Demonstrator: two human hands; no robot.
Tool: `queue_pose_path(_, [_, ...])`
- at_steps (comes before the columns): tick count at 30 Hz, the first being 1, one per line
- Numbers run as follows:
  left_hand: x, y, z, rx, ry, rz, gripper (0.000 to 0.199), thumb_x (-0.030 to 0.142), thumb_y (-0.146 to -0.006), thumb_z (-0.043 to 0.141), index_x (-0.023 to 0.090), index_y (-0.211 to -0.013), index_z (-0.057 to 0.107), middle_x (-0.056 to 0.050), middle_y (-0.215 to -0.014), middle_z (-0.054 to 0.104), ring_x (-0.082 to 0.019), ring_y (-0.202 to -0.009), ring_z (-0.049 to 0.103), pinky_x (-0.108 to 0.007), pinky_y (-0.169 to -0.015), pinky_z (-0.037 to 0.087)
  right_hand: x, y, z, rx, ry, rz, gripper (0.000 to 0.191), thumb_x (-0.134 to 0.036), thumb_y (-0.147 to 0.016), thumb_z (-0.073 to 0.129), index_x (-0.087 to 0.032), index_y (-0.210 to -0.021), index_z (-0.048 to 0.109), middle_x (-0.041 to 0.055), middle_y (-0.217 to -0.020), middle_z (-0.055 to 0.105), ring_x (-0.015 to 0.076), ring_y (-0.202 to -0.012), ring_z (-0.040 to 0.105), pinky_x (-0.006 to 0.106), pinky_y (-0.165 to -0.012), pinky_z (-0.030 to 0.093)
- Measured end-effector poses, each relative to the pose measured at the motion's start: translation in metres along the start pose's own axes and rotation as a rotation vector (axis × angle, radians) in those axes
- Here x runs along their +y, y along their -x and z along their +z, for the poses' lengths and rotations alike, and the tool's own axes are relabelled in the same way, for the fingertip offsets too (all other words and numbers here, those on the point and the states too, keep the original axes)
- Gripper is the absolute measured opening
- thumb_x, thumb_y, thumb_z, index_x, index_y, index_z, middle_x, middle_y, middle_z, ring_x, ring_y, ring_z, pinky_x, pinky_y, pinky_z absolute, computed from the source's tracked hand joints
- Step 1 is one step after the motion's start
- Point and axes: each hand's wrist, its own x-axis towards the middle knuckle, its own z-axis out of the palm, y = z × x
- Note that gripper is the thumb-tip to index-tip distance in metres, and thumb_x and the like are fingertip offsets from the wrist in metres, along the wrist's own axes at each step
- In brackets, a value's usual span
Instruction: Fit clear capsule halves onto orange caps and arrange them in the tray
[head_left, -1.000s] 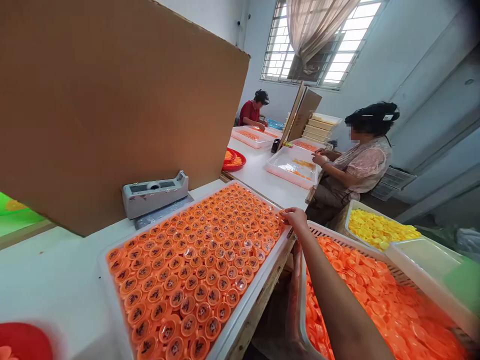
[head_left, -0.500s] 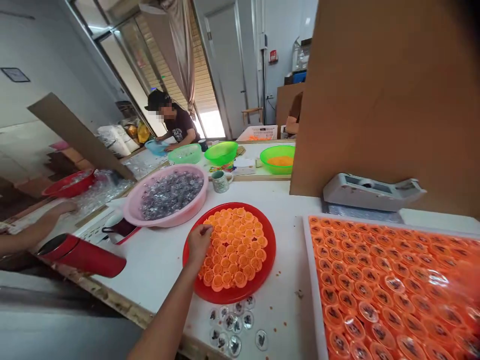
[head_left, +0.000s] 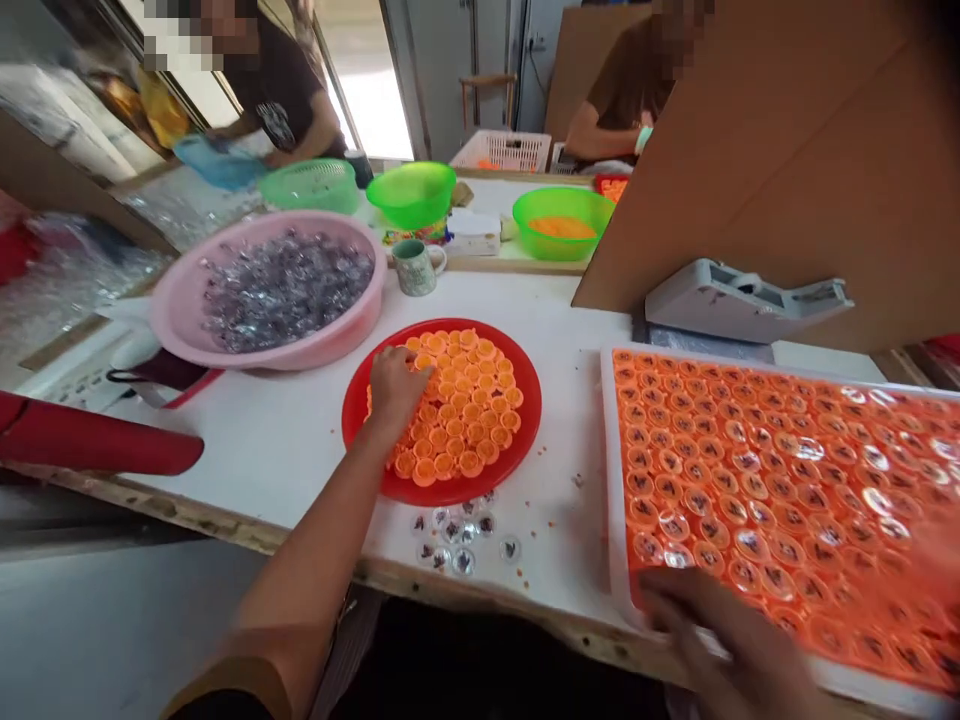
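My left hand [head_left: 397, 390] reaches over the left part of a red round plate [head_left: 517, 440], its fingers bent down among small orange cups [head_left: 469, 410]. Whatever it pinches there is hidden beneath the fingers. At the lower right, my right hand [head_left: 739, 635] is blurred above the front rim of a white tray [head_left: 613, 520]. Thumb and forefinger come together at their tips; anything between them cannot be made out. Rows of orange cups with clear, dark-printed tops [head_left: 712, 470] fill the tray. Several loose clear discs with dark prints [head_left: 463, 560] lie before the plate.
A pink basin [head_left: 180, 330] of clear wrapped pieces stands behind left, near a mug [head_left: 414, 268] and a red flask [head_left: 112, 435]. Green bowls [head_left: 411, 195] stand farther back. A tape dispenser [head_left: 742, 305] sits against a cardboard panel [head_left: 795, 150]. Two people work across the table.
The view has tilted downward, and my right hand has come into sight at the tray's front. My left hand stays at the plate's left part, its fingers now lower among the cups.
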Motion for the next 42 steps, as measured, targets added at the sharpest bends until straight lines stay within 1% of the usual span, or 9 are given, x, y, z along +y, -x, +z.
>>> queue_pose_path(2, [0.002, 0.019, -0.012, -0.049, 0.027, 0.010, 0.023, 0.031, -0.071, 0.070, 0.017, -0.088, 0.062, -0.005, -0.097, 0.064, -0.021, -0.088, 0.059, -0.033, -0.079, 0.047, -0.004, 0.002, 0.031, -0.319, 0.041, -0.117, 0.013, -0.023, -0.091, 0.055, -0.026, -0.094, 0.068, 0.0037, -0.083, 0.067, 0.0171, -0.072, 0.064, 0.026, -0.066, 0.052])
queue_pose_path(4, [0.005, 0.045, -0.024, -0.146, 0.101, 0.020, 0.025, 0.033, -0.066, 0.074, 0.018, -0.081, 0.061, 0.000, -0.084, 0.065, -0.018, -0.076, 0.060, -0.029, -0.070, 0.048, -0.002, -0.006, 0.065, -0.448, 0.118, -0.114, 0.023, -0.011, -0.093, 0.045, -0.023, -0.097, 0.065, 0.0060, -0.090, 0.065, 0.0186, -0.078, 0.065, 0.029, -0.071, 0.052])
queue_pose_path(11, [0.000, 0.132, -0.025, -0.516, 0.518, -0.085, 0.035, 0.023, -0.061, 0.077, 0.021, -0.094, 0.070, -0.001, -0.085, 0.069, -0.018, -0.077, 0.064, -0.029, -0.070, 0.052, 0.011, -0.019, 0.107, -0.495, 0.393, -0.208, 0.024, -0.003, -0.084, 0.054, -0.019, -0.101, 0.059, 0.0059, -0.093, 0.059, 0.0207, -0.081, 0.061, 0.032, -0.074, 0.053])
queue_pose_path(15, [-0.004, 0.152, -0.012, -0.562, 0.554, 0.024, 0.032, 0.021, -0.062, 0.076, 0.025, -0.093, 0.075, -0.004, -0.095, 0.065, -0.022, -0.091, 0.062, -0.029, -0.072, 0.053, 0.011, -0.013, 0.107, -0.509, 0.567, -0.377, 0.032, 0.005, -0.078, 0.046, -0.016, -0.098, 0.059, 0.0091, -0.092, 0.060, 0.0225, -0.080, 0.060, 0.033, -0.072, 0.053])
queue_pose_path(18, [0.000, 0.158, -0.008, -0.642, 0.638, -0.096, 0.028, 0.021, -0.061, 0.076, 0.022, -0.088, 0.072, -0.002, -0.085, 0.064, -0.017, -0.071, 0.061, -0.025, -0.055, 0.051, 0.012, -0.013, 0.108, -0.485, 0.631, -0.411, 0.039, 0.009, -0.069, 0.044, -0.015, -0.095, 0.060, 0.0103, -0.089, 0.061, 0.0235, -0.077, 0.060, 0.033, -0.068, 0.053])
queue_pose_path(22, [0.007, 0.162, -0.008, -0.700, 0.752, -0.240, 0.034, 0.023, -0.059, 0.078, 0.021, -0.092, 0.069, 0.002, -0.078, 0.063, -0.013, -0.057, 0.059, -0.023, -0.048, 0.049, 0.013, -0.021, 0.106, -0.377, 0.259, -0.143, 0.025, -0.003, -0.085, 0.042, -0.018, -0.093, 0.061, 0.0058, -0.078, 0.063, 0.0192, -0.067, 0.061, 0.031, -0.062, 0.051])
queue_pose_path(27, [0.009, 0.160, -0.010, -0.752, 0.925, -0.348, 0.032, 0.030, -0.069, 0.076, 0.020, -0.099, 0.073, -0.004, -0.095, 0.069, -0.019, -0.086, 0.066, -0.030, -0.078, 0.055, 0.001, -0.033, 0.092, -0.189, -0.452, 0.380, 0.021, -0.039, -0.086, 0.063, -0.019, -0.083, 0.055, -0.0005, -0.061, 0.063, 0.0155, -0.054, 0.059, 0.029, -0.056, 0.049])
queue_pose_path(34, [0.017, 0.164, -0.001, -0.660, 1.176, -0.543, 0.033, 0.038, -0.072, 0.077, 0.018, -0.097, 0.075, -0.006, -0.097, 0.070, -0.019, -0.085, 0.066, -0.033, -0.083, 0.055, -0.028, -0.033, 0.087, -0.217, -0.943, 0.536, 0.025, -0.038, -0.079, 0.073, -0.017, -0.077, 0.059, -0.0008, -0.058, 0.061, 0.0114, -0.052, 0.053, 0.024, -0.053, 0.042])
queue_pose_path(42, [0.028, 0.179, 0.008, -0.715, 1.247, -0.443, 0.036, 0.035, -0.075, 0.074, 0.018, -0.106, 0.073, -0.007, -0.099, 0.072, -0.022, -0.089, 0.066, -0.037, -0.089, 0.055, -0.017, -0.034, 0.104, 0.037, -0.854, 0.427, 0.020, -0.034, -0.078, 0.075, -0.018, -0.076, 0.063, -0.0043, -0.060, 0.056, 0.0096, -0.056, 0.048, 0.022, -0.058, 0.039])
